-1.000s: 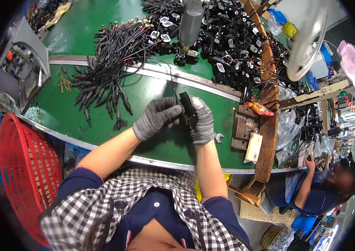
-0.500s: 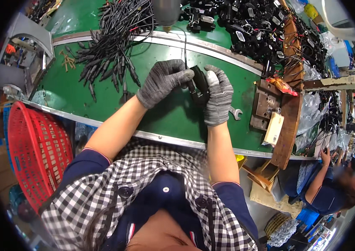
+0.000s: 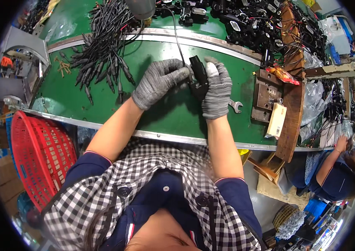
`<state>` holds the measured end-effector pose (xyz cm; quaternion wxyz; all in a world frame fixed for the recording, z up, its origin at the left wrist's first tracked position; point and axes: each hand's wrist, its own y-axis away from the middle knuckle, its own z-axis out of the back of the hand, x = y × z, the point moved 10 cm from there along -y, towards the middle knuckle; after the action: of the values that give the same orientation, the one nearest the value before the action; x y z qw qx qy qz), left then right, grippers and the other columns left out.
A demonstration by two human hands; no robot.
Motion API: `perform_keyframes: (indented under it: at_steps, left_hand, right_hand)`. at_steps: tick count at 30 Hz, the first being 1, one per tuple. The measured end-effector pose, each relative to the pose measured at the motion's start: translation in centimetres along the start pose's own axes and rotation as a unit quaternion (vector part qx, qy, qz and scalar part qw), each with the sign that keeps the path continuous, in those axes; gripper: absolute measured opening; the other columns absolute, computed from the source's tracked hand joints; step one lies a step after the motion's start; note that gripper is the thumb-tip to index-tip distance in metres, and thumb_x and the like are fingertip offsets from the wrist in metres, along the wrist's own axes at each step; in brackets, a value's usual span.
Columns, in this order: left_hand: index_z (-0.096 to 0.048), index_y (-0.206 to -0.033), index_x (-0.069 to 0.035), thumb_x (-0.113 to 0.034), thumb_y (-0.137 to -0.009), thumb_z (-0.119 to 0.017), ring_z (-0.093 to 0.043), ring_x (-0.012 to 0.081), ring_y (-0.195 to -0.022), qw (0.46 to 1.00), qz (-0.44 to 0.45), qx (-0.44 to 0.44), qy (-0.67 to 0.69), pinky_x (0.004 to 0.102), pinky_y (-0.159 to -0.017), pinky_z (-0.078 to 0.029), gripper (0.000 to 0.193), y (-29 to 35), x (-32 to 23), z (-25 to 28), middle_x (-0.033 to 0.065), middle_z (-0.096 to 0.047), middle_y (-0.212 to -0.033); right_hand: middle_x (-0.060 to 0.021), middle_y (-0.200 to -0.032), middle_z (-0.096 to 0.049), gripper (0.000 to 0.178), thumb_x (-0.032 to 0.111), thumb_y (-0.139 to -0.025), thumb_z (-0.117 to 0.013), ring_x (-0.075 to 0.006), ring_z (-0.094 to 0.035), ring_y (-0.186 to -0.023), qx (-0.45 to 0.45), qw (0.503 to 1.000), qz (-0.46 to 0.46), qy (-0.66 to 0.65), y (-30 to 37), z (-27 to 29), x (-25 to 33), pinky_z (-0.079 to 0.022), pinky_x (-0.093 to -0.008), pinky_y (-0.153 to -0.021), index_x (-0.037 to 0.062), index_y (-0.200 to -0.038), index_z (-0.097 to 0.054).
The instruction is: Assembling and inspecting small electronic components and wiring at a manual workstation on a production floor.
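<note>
Both my hands wear grey striped knit gloves and meet above the green worktable (image 3: 165,119). In my right hand (image 3: 217,90) is a black plastic housing, long and narrow (image 3: 198,70), tilted with its upper end away from me. My left hand (image 3: 159,81) pinches a thin black cable (image 3: 177,39) close beside the housing. The cable runs up and back past the table's metal rail. Its end lies behind my left fingers, so I cannot tell whether it touches the housing. An open-ended wrench (image 3: 237,107) lies just right of my right wrist.
Black cables with connectors (image 3: 106,62) are heaped at back left, near small brass-coloured pieces (image 3: 63,67). A grey cylindrical tool (image 3: 141,7) hangs overhead. Black parts (image 3: 244,25) pile up at back right. A metal block (image 3: 265,98) borders a wooden board (image 3: 291,113). A red basket (image 3: 39,154) stands left.
The view has shifted slightly, so the overhead tool appears farther left. The housing has turned a little in my right hand, and my left fingers stay beside it with the cable.
</note>
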<state>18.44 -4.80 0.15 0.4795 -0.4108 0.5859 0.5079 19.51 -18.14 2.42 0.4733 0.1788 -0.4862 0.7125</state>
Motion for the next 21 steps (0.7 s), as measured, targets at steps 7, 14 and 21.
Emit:
perform_keyframes:
  at_steps: [7,14,21]
  left_hand:
    - [-0.063,-0.080,-0.003,-0.024,-0.084,-0.061,-0.049,0.0046,-0.057,0.999,-0.037,0.021,-0.019,0.0196,-0.052,-0.039,0.022,0.0,-0.4,0.1,-0.0011,-0.057,-0.065]
    - [-0.064,-0.081,0.000,-0.024,-0.082,-0.063,-0.052,0.0092,-0.058,0.988,-0.077,-0.022,-0.130,0.0258,-0.056,-0.044,0.024,-0.6,0.0,0.8,0.0040,-0.059,-0.063]
    - [-0.064,-0.080,0.000,-0.023,-0.080,-0.066,-0.053,0.0104,-0.059,0.995,0.017,0.060,0.080,0.0250,-0.055,-0.043,0.022,-0.1,2.2,-0.6,0.0076,-0.058,-0.063]
  right_hand:
    - [-0.0133,-0.097,-0.060,0.030,0.008,-0.075,-0.063,-0.0247,-0.060,-0.084,0.008,0.919,-0.210,-0.333,0.4,-1.0,-2.1,-0.048,-0.0317,-0.075,0.0015,-0.103,-0.055]
    - [-0.0095,-0.096,-0.059,0.023,0.011,-0.082,-0.057,-0.0165,-0.057,-0.085,-0.003,0.979,-0.109,-0.173,0.0,-0.4,-1.0,-0.047,-0.0276,-0.075,-0.0003,-0.102,-0.057]
    - [-0.0063,-0.094,-0.059,0.020,0.011,-0.087,-0.053,-0.0123,-0.055,-0.084,0.015,0.813,-0.339,-0.473,1.8,-2.6,-3.3,-0.046,-0.0257,-0.074,-0.0002,-0.103,-0.057]
